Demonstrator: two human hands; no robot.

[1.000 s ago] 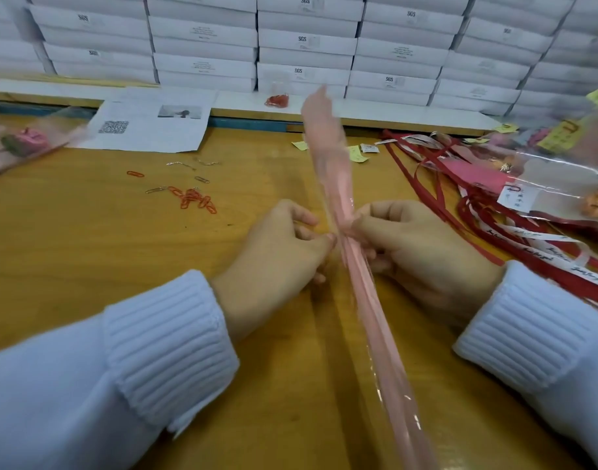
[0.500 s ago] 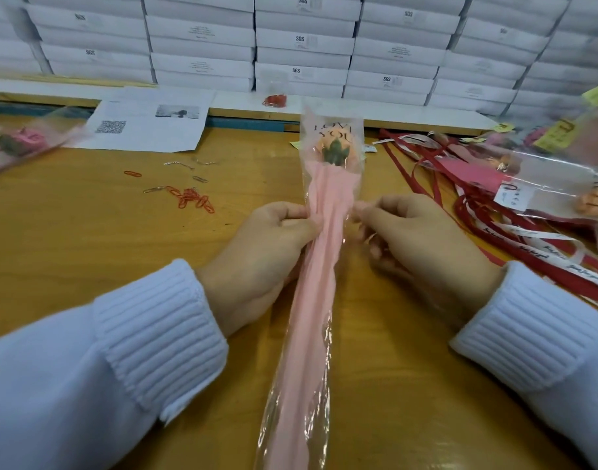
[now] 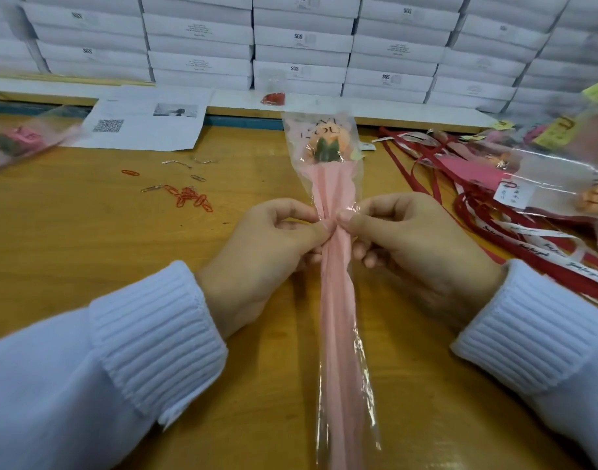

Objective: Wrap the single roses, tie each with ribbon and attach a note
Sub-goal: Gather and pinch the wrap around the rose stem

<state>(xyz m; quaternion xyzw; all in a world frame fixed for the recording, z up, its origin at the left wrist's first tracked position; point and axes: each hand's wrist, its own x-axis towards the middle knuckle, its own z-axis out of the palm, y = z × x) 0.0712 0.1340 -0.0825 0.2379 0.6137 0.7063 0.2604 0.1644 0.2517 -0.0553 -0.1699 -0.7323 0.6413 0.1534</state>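
Observation:
A single orange rose (image 3: 325, 144) lies lengthwise on the wooden table (image 3: 87, 239), its head pointing away from me. Pink paper and a clear printed sleeve (image 3: 336, 317) wrap it. My left hand (image 3: 267, 256) pinches the sleeve's left side just below the flower head. From the other side my right hand (image 3: 416, 245) pinches the wrap at the same height, so the wrap is gathered narrow between both thumbs. Red ribbons (image 3: 514, 252) with white printed strips lie at the right.
Loose red and silver paper clips (image 3: 189, 196) lie left of my hands. A printed sheet (image 3: 144, 127) sits at the back left, a wrapped pink rose (image 3: 16, 140) at the far left. Wrapped roses with yellow notes (image 3: 555, 164) pile at the right. White boxes (image 3: 301, 39) line the back.
The wrapped rose has turned from edge-on to flat, so the flower head now faces up. Both hands shifted slightly and squeezed the wrap narrower at the neck.

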